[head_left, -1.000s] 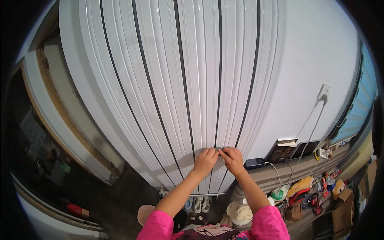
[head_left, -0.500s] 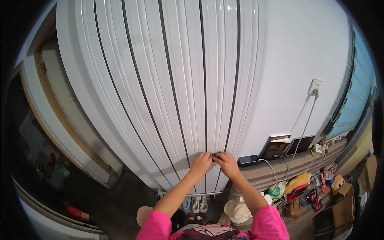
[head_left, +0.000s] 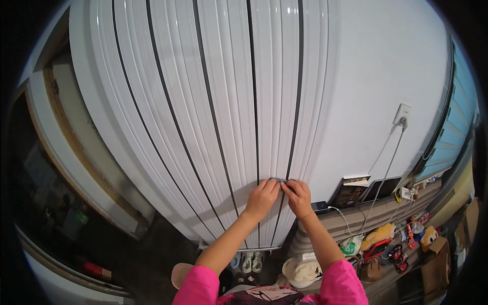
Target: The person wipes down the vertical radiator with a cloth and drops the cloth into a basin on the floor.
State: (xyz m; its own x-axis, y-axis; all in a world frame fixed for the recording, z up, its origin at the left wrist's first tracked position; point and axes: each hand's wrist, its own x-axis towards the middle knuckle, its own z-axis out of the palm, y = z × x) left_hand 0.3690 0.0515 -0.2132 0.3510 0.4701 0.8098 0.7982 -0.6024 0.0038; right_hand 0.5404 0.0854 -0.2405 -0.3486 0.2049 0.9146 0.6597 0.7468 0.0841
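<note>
My left hand [head_left: 263, 199] and my right hand [head_left: 299, 197] are close together against a tall white ribbed panel [head_left: 218, 101] with dark vertical strips. Pinched between the fingertips of both is a small dark grey piece [head_left: 281, 180]; its kind cannot be made out. The piece lies against the panel's lower part, close to one dark strip [head_left: 291, 157]. Fingers of each hand are bent and closed around its ends, hiding part of it.
Right of the panel, a striped bench [head_left: 325, 223] carries a book [head_left: 351, 190], a dark tablet-like slab [head_left: 381, 189] and cables. Toys and bags lie beyond. A plug sits in the wall socket [head_left: 402, 116]. Shoes [head_left: 252, 262] and a pale hat [head_left: 304, 272] are below.
Both hands have moved up the panel and slightly right, still pinching the dark piece. My right hand now partly covers the dark device on the bench.
</note>
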